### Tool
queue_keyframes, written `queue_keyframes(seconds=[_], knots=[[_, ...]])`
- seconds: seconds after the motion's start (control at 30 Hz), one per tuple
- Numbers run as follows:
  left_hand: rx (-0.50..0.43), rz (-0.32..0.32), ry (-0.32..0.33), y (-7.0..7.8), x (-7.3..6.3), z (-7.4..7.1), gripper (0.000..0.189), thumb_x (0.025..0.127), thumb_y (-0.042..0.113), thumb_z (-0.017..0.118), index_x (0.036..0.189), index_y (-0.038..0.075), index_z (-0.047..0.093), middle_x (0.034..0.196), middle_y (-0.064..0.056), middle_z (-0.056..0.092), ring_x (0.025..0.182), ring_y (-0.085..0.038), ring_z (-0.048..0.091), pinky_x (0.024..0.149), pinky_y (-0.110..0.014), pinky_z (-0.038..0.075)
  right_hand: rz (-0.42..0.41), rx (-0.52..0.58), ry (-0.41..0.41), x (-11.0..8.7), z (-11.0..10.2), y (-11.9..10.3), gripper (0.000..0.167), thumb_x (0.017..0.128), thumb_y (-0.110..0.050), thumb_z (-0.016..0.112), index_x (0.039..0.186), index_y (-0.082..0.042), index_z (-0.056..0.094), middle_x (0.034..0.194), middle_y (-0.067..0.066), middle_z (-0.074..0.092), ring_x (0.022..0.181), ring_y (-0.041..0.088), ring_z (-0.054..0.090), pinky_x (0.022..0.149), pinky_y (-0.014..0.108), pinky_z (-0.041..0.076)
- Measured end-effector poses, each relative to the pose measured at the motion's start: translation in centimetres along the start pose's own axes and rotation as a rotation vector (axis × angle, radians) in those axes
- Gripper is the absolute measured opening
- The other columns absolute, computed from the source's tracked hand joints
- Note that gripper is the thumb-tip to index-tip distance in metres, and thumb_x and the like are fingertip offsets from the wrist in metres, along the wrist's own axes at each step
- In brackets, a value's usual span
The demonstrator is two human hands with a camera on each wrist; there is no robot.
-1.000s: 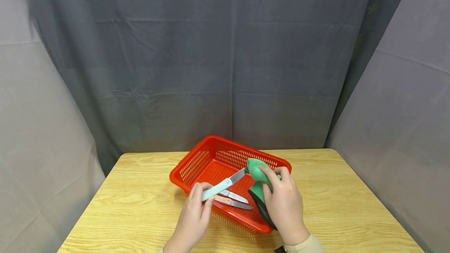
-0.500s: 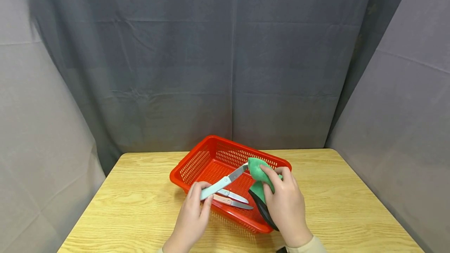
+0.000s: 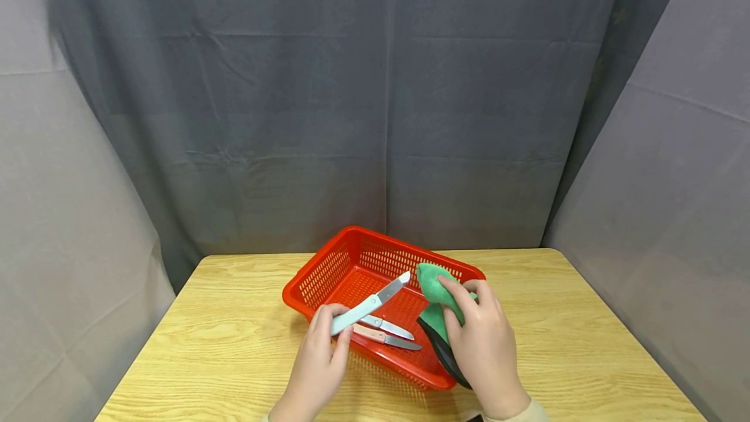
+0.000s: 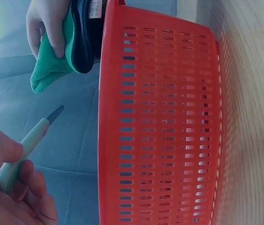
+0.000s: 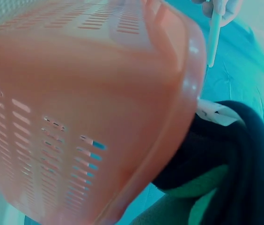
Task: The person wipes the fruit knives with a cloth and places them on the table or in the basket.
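My left hand (image 3: 316, 357) pinches the pale mint handle of a small knife (image 3: 357, 314) between thumb and fingers. The blade points up and to the right, over the red basket (image 3: 430, 256). A folded green cloth with a black side (image 3: 436, 288) is bunched in the fingers of my right hand (image 3: 483, 350). In the left wrist view a gap shows between the blade of the knife (image 4: 34, 137) and the cloth (image 4: 52, 68). Two more knives, one with a pale blue handle (image 3: 395, 329) and one with a pink handle (image 3: 372, 333), lie in the basket, their handle ends partly hidden.
The perforated basket sits at an angle on a light wooden table (image 3: 222, 331). Grey curtains (image 3: 293, 116) hang behind the table and at both sides. A white label (image 4: 95, 8) shows on the cloth's black side.
The cloth has slid off the blade's tip and moved slightly right with my right hand, baring the whole blade. My left hand and the knife have shifted a little to the left.
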State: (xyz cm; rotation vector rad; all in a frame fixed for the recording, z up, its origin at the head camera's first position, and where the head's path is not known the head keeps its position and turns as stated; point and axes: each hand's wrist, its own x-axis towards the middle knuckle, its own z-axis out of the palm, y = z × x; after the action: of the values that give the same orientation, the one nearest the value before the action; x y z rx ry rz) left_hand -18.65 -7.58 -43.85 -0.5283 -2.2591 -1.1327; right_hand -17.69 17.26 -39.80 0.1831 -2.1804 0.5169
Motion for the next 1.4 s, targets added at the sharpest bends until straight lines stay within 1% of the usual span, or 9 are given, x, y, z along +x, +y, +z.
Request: queue_keyframes(seconds=[0.23,0.43,0.6,0.8,0.93,1.03,1.2,1.27,1.4], knots=[[0.0,-0.034,0.024,-0.1,0.1,-0.6,0.025,0.095,0.0,0.068,0.118,0.005,0.059,0.103,0.003,0.058,0.089,-0.007,0.052,0.079,-0.03,0.051,-0.015,-0.003,0.029,0.1,-0.4,0.6,0.049,0.076,0.002,0.085,0.121,-0.016,0.076,0.1,0.013,0.059,0.078,0.028,0.059,0.06,0.044,0.054],[0.005,-0.045,0.037,-0.3,0.2,-0.8,0.026,0.094,0.0,0.068,0.118,0.005,0.059,0.103,0.002,0.059,0.089,-0.007,0.052,0.08,-0.03,0.051,-0.018,0.0,0.05,0.3,-0.7,0.9,0.048,0.076,0.003,0.083,0.12,-0.016,0.076,0.1,0.014,0.059,0.077,0.029,0.059,0.06,0.045,0.053],[0.004,-0.043,0.037,-0.3,0.2,-1.0,0.026,0.094,-0.001,0.068,0.117,0.005,0.059,0.102,0.002,0.059,0.089,-0.007,0.052,0.08,-0.03,0.051,-0.012,0.0,0.044,0.2,-0.8,1.0,0.048,0.077,0.003,0.083,0.12,-0.016,0.076,0.1,0.014,0.059,0.076,0.03,0.059,0.06,0.046,0.053],[0.021,-0.022,0.026,-0.3,0.4,-1.2,0.026,0.093,-0.001,0.069,0.117,0.004,0.06,0.103,0.003,0.06,0.089,-0.008,0.054,0.081,-0.032,0.052,-0.012,-0.006,0.043,0.1,-0.9,1.1,0.048,0.076,0.003,0.084,0.119,-0.016,0.076,0.1,0.014,0.06,0.077,0.03,0.06,0.06,0.046,0.054],[0.044,-0.013,-0.019,-0.5,0.9,-1.3,0.025,0.093,0.0,0.07,0.116,0.006,0.06,0.101,0.003,0.06,0.088,-0.009,0.054,0.08,-0.032,0.051,-0.011,-0.013,0.039,0.0,-0.9,1.2,0.048,0.076,0.003,0.084,0.119,-0.016,0.076,0.1,0.013,0.06,0.076,0.029,0.06,0.059,0.045,0.053],[0.077,-0.007,-0.073,-0.6,1.4,-1.4,0.024,0.094,0.002,0.071,0.115,0.007,0.06,0.101,0.002,0.061,0.09,-0.01,0.055,0.081,-0.033,0.051,-0.008,-0.017,0.034,-0.1,-1.0,1.3,0.048,0.075,0.002,0.085,0.119,-0.017,0.076,0.1,0.013,0.06,0.077,0.029,0.06,0.058,0.045,0.054],[0.11,-0.002,-0.162,-0.7,2.2,-1.3,0.022,0.095,0.004,0.07,0.114,0.006,0.06,0.102,0.001,0.062,0.094,-0.013,0.056,0.086,-0.037,0.051,-0.013,-0.022,0.026,-0.2,-1.0,1.3,0.049,0.075,0.002,0.086,0.12,-0.017,0.076,0.099,0.012,0.059,0.077,0.028,0.06,0.057,0.044,0.054],[0.12,-0.002,-0.191,-0.8,2.5,-1.2,0.021,0.095,0.003,0.07,0.113,0.006,0.06,0.101,0.002,0.062,0.094,-0.013,0.055,0.086,-0.036,0.051,-0.016,-0.023,0.024,-0.3,-1.0,1.3,0.05,0.075,0.002,0.086,0.12,-0.017,0.076,0.099,0.012,0.059,0.077,0.028,0.06,0.058,0.044,0.054],[0.15,-0.006,-0.243,-1.3,3.0,-0.9,0.019,0.095,0.004,0.07,0.11,0.008,0.06,0.098,0.003,0.06,0.09,-0.013,0.05,0.082,-0.033,0.049,-0.016,-0.024,0.02,-0.3,-1.1,1.3,0.05,0.075,0.002,0.086,0.12,-0.017,0.076,0.1,0.012,0.06,0.077,0.028,0.06,0.057,0.044,0.054]])
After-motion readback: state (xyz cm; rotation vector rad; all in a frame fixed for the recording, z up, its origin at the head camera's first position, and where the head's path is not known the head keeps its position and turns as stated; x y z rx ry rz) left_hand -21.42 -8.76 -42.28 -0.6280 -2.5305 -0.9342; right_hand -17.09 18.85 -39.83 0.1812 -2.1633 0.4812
